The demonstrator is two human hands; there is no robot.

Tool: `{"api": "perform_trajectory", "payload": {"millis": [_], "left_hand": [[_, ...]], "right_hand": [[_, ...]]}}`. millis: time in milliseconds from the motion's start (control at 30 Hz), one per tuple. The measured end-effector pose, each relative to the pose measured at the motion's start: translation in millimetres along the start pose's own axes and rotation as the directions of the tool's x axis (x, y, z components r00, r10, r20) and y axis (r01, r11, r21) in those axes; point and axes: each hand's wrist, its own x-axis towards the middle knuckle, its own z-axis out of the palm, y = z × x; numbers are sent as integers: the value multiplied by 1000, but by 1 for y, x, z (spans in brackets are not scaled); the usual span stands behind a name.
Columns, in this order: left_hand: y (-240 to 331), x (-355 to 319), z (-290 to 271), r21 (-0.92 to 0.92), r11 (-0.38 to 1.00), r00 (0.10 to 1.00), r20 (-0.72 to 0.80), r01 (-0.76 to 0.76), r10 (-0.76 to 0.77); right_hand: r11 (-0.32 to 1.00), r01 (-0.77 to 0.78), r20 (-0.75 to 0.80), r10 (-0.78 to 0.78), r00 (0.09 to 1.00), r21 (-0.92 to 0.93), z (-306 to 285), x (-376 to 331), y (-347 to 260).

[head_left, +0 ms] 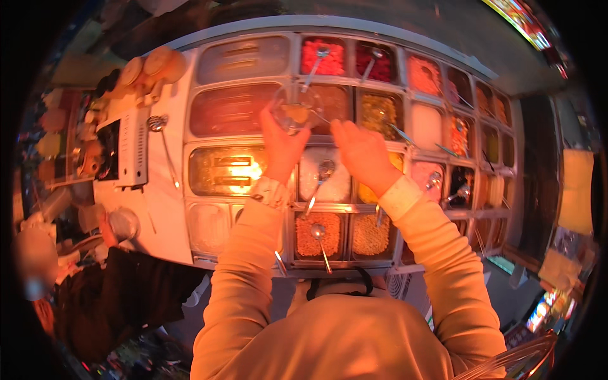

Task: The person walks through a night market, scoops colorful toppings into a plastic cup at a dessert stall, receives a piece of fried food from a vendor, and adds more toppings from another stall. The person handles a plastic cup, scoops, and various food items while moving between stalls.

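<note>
My left hand (283, 149) is closed round a clear cup (292, 120) with something yellowish-brown inside, held above the metal pans in the middle of the counter. Close beside it on the right, my right hand (366, 152) grips a thin metal handle, apparently a spoon's (323, 118), pointing toward the cup. The bowl end cannot be made out. Beneath the cup lies a pan of brown filling (332, 101). A pan of white filling (313, 171) with a spoon (325, 170) sits between my forearms, and yellow-green pieces (379, 114) fill the pan beyond my right hand.
Lidded metal pans (234, 107) line the left. Nearest me are pans of nut-like pieces (307, 244) and pale beans or nuts (370, 235). Red cubes (323, 63) lie at the back. A white appliance (133, 149) and a skimmer (158, 124) occupy the left counter, near another person's dark sleeve (136, 285).
</note>
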Motion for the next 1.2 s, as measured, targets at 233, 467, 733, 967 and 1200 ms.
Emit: {"api": "perform_trajectory", "payload": {"millis": [233,467,733,967,1200], "left_hand": [[21,4,-5,39,998,999,-5,-48,48],[22,9,-8,-101,995,1000,-1,12,-12],[16,13,-7,-80,997,1000,-10,-16,16],[-12,7,-3,-174,980,995,12,102,-102],[-17,1,-23,-264,947,980,-20,184,-196]], "right_hand": [[999,-26,-71,29,997,34,-4,-2,-6],[999,-23,-113,27,993,32,-3,1,-9],[995,-50,-123,61,991,84,-1,0,-10],[953,-134,-293,215,932,273,3,3,-12],[898,-386,-135,418,898,210,28,3,33]]}}
